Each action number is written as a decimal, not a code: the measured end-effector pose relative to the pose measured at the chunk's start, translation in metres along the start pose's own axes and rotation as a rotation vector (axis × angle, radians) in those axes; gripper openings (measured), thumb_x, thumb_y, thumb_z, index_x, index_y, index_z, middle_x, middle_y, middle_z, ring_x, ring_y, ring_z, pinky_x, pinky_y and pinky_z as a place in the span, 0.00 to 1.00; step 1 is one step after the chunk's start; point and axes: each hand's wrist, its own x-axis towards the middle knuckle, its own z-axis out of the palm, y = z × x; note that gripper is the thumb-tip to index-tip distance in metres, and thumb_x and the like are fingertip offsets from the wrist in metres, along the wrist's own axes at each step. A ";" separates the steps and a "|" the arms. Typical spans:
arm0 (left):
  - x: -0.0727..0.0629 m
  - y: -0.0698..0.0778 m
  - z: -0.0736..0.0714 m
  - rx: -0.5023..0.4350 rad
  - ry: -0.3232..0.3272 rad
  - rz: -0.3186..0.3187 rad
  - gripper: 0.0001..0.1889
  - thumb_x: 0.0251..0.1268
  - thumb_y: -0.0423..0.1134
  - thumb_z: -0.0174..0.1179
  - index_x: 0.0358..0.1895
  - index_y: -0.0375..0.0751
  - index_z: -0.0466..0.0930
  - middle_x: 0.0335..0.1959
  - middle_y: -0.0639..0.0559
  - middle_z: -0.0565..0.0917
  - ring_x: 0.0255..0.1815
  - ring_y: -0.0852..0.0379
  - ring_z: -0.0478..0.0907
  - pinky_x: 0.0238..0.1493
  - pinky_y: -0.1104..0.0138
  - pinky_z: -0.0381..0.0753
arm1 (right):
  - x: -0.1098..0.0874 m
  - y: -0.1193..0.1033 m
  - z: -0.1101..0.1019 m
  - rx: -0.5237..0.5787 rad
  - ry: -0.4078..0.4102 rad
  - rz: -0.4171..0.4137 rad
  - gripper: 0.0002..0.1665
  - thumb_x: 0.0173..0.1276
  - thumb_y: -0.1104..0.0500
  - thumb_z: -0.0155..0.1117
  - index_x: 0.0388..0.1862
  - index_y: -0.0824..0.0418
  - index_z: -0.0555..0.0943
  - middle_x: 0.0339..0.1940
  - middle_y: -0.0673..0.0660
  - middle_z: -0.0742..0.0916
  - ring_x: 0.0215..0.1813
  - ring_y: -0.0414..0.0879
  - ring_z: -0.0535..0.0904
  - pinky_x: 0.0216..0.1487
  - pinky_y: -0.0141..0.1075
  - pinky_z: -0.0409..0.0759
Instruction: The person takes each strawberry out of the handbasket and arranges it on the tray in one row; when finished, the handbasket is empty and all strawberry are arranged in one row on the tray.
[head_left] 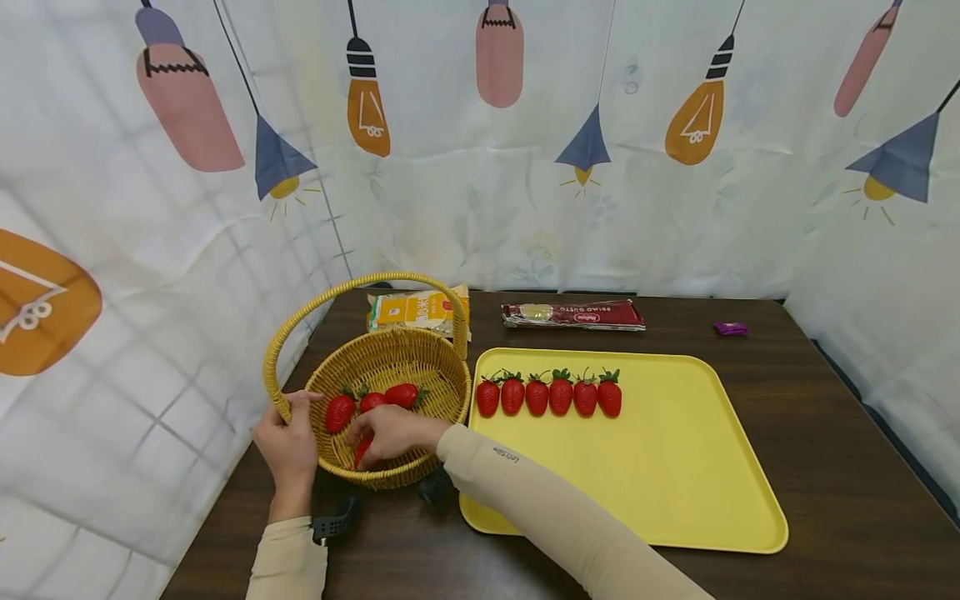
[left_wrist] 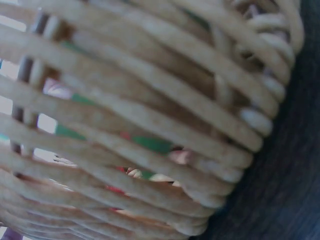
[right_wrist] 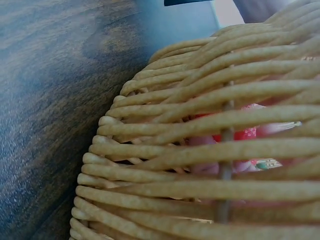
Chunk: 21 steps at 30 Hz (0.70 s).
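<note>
Pale fabric printed with hanging lamps and bulbs (head_left: 480, 208) closes off the back and sides of the space, and before it stretches a dark wood-grain tabletop (head_left: 817, 425). On the left stands a yellow woven basket (head_left: 393, 346) with a tall arched handle (head_left: 352, 287). The left hand (head_left: 291, 442) grips the basket at its near left side, where the handle meets the rim, fingers curled over the edge. The right hand (head_left: 393, 433) reaches inside over the near rim, its fingers and thumb pinching a red strawberry (head_left: 363, 450) low in the basket. Just beyond, 3 more strawberries (head_left: 340, 413) lie inside, toward the left and middle. Both wrist views look mainly at the weave, with slivers of red and green showing through the gaps.

Right of the basket lies a yellow tray (head_left: 637, 475). Along its far left part runs a row of 6 upright strawberries (head_left: 561, 395), leaves pointing away from the person. Behind the basket is a yellow-and-white packet (head_left: 412, 310); behind the tray, a long dark red packet (head_left: 573, 315); farther right, a small purple packet (head_left: 731, 329). Beige sleeves (head_left: 555, 508) cover both arms.
</note>
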 end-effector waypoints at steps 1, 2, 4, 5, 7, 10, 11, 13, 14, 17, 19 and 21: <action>0.000 0.002 0.000 0.000 0.001 0.001 0.17 0.73 0.38 0.54 0.31 0.27 0.85 0.25 0.71 0.82 0.14 0.64 0.54 0.21 0.69 0.56 | 0.000 0.000 0.000 -0.006 0.003 0.007 0.21 0.56 0.54 0.76 0.50 0.54 0.85 0.41 0.41 0.86 0.37 0.32 0.77 0.39 0.23 0.73; -0.001 0.004 0.000 -0.001 0.001 0.001 0.17 0.73 0.37 0.54 0.31 0.27 0.85 0.25 0.70 0.83 0.14 0.64 0.54 0.21 0.69 0.56 | -0.001 0.000 0.000 -0.008 0.006 0.015 0.20 0.56 0.54 0.76 0.48 0.53 0.85 0.40 0.40 0.85 0.36 0.33 0.76 0.37 0.23 0.73; -0.001 0.008 0.000 -0.006 0.001 0.000 0.17 0.73 0.37 0.54 0.31 0.27 0.85 0.25 0.67 0.84 0.14 0.64 0.56 0.23 0.70 0.58 | -0.002 0.000 0.000 -0.009 0.016 0.029 0.17 0.56 0.52 0.76 0.45 0.53 0.86 0.37 0.40 0.85 0.34 0.33 0.76 0.36 0.23 0.73; -0.001 0.009 0.000 -0.009 0.000 -0.003 0.17 0.73 0.37 0.54 0.31 0.27 0.85 0.25 0.67 0.84 0.14 0.63 0.57 0.23 0.70 0.58 | -0.003 0.000 -0.001 -0.005 0.021 0.036 0.16 0.56 0.52 0.76 0.44 0.52 0.86 0.35 0.39 0.85 0.33 0.33 0.76 0.35 0.23 0.73; -0.002 0.009 0.000 -0.006 -0.001 -0.005 0.17 0.73 0.36 0.54 0.31 0.27 0.85 0.25 0.68 0.83 0.14 0.63 0.58 0.23 0.70 0.59 | -0.006 0.001 -0.002 0.019 0.024 0.040 0.14 0.56 0.52 0.76 0.42 0.52 0.86 0.33 0.39 0.84 0.32 0.33 0.76 0.35 0.24 0.73; -0.001 0.006 0.000 -0.003 -0.002 -0.011 0.17 0.73 0.36 0.54 0.31 0.27 0.85 0.25 0.71 0.82 0.15 0.63 0.58 0.23 0.70 0.59 | -0.011 0.003 -0.007 0.064 0.019 0.033 0.12 0.57 0.54 0.76 0.39 0.53 0.86 0.30 0.40 0.84 0.31 0.34 0.77 0.34 0.25 0.74; -0.001 0.003 0.001 0.000 -0.002 -0.013 0.17 0.73 0.37 0.54 0.31 0.27 0.85 0.25 0.72 0.82 0.14 0.63 0.57 0.23 0.70 0.58 | -0.013 0.004 -0.009 0.077 0.011 0.029 0.12 0.57 0.55 0.76 0.39 0.53 0.85 0.30 0.40 0.84 0.31 0.34 0.77 0.35 0.25 0.74; 0.000 -0.002 0.001 0.004 -0.002 -0.015 0.17 0.73 0.37 0.54 0.31 0.27 0.85 0.25 0.71 0.82 0.14 0.63 0.56 0.23 0.69 0.57 | -0.016 0.008 -0.014 0.092 -0.013 0.007 0.11 0.58 0.56 0.75 0.39 0.54 0.85 0.30 0.41 0.84 0.32 0.34 0.76 0.36 0.25 0.74; 0.000 -0.005 0.001 0.008 0.000 -0.017 0.17 0.73 0.38 0.54 0.31 0.27 0.85 0.25 0.70 0.83 0.13 0.64 0.55 0.22 0.69 0.57 | -0.017 0.010 -0.016 0.103 -0.027 -0.002 0.11 0.58 0.57 0.75 0.40 0.54 0.85 0.31 0.41 0.84 0.33 0.34 0.76 0.37 0.25 0.74; 0.001 -0.012 0.001 0.017 0.007 -0.020 0.18 0.73 0.39 0.55 0.31 0.28 0.85 0.25 0.65 0.84 0.12 0.64 0.53 0.21 0.69 0.55 | -0.020 0.018 -0.023 0.150 -0.080 -0.032 0.11 0.60 0.60 0.73 0.42 0.56 0.85 0.34 0.42 0.84 0.36 0.34 0.76 0.40 0.25 0.75; 0.002 -0.016 0.002 0.023 0.009 -0.022 0.18 0.73 0.40 0.55 0.31 0.28 0.86 0.25 0.62 0.85 0.13 0.63 0.53 0.21 0.69 0.55 | -0.022 0.022 -0.027 0.199 -0.112 -0.041 0.11 0.60 0.62 0.72 0.43 0.57 0.85 0.35 0.43 0.85 0.37 0.35 0.77 0.41 0.26 0.76; 0.003 -0.019 0.002 0.026 0.009 -0.022 0.18 0.73 0.40 0.55 0.31 0.28 0.86 0.26 0.60 0.85 0.13 0.63 0.53 0.21 0.68 0.55 | -0.022 0.025 -0.028 0.242 -0.143 -0.050 0.12 0.61 0.64 0.71 0.45 0.58 0.85 0.36 0.44 0.86 0.37 0.35 0.78 0.41 0.27 0.77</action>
